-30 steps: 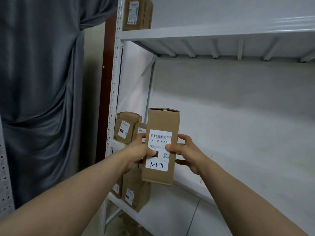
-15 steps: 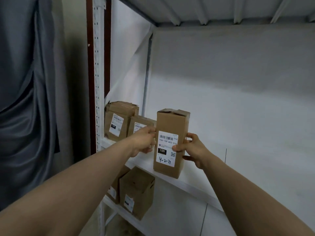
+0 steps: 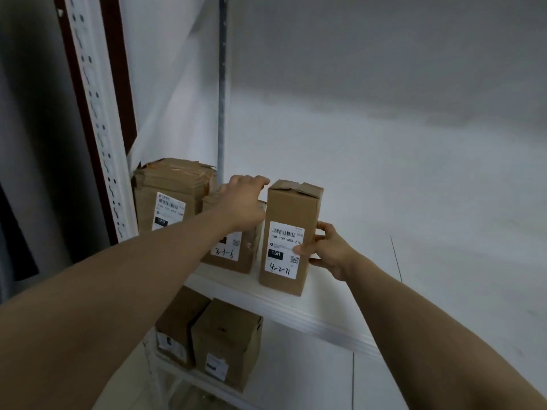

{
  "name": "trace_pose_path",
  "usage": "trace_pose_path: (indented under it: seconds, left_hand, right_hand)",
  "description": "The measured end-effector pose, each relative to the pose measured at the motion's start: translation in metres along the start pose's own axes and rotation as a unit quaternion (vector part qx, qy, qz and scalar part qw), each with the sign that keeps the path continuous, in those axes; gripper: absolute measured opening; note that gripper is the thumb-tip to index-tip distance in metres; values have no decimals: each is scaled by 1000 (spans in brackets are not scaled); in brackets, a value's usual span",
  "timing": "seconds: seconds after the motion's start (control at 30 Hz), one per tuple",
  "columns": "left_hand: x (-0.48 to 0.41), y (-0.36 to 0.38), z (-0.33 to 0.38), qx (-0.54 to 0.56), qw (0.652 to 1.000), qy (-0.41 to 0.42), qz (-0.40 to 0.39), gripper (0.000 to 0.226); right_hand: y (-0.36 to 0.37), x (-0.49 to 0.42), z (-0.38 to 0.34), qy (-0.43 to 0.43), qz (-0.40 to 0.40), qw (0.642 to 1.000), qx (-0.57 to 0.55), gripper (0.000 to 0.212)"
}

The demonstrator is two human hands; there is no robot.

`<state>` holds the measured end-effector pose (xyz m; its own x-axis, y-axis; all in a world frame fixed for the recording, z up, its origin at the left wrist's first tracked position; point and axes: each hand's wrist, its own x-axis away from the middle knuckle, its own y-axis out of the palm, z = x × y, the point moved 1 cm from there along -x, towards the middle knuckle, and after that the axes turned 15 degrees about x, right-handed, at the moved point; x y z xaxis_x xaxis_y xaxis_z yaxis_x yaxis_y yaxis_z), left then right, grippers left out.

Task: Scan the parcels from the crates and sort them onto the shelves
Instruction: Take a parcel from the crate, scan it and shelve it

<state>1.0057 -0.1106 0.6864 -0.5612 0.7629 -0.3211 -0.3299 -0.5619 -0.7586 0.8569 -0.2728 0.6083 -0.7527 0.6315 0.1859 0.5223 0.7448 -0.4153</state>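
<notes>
A tall brown parcel (image 3: 291, 208) with a white label marked "4-2-71" stands upright on the white shelf board (image 3: 299, 313). My right hand (image 3: 330, 251) grips its right side, with the thumb on the label's edge. My left hand (image 3: 244, 202) is off this parcel and rests with loose fingers on the neighbouring parcel marked "3-1-9" (image 3: 236, 258); its fingertips are close to the tall parcel's upper left edge. A third, crumpled parcel labelled "150" (image 3: 168, 196) stands at the shelf's far left.
Two more brown parcels (image 3: 226, 341) (image 3: 177, 319) sit on the shelf below. A perforated white upright (image 3: 97, 122) bounds the rack on the left, with grey cloth beyond it. To the right of the tall parcel the shelf board stretches bare against the white wall.
The tall parcel went from being held in the air by both hands to standing on the shelf beside the others. My left hand let go and shifted onto the neighbouring parcel.
</notes>
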Motion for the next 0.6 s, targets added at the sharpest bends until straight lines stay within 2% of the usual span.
trace_pose_path:
  seconds: [0.13, 0.3, 0.4, 0.5, 0.6]
  left_hand:
    - [-15, -3, -16, -46, 998, -15, -33, 80]
    - [-21, -2, -41, -16, 997, -53, -55, 85]
    - [-19, 1, -45, -4, 997, -56, -46, 83]
    - [-10, 1, -33, -8, 999, -31, 3, 79]
    - [0, 3, -16, 7, 995, 9, 95, 66]
  right_hand:
    - [11, -19, 1, 11, -16, 1000, -9, 90]
    - [13, -26, -5, 26, -36, 999, 21, 91]
    - [13, -23, -3, 32, -42, 998, 33, 100]
    - [10, -15, 0, 40, -44, 997, 42, 114]
    - [-2, -1, 5, 56, -29, 997, 52, 116]
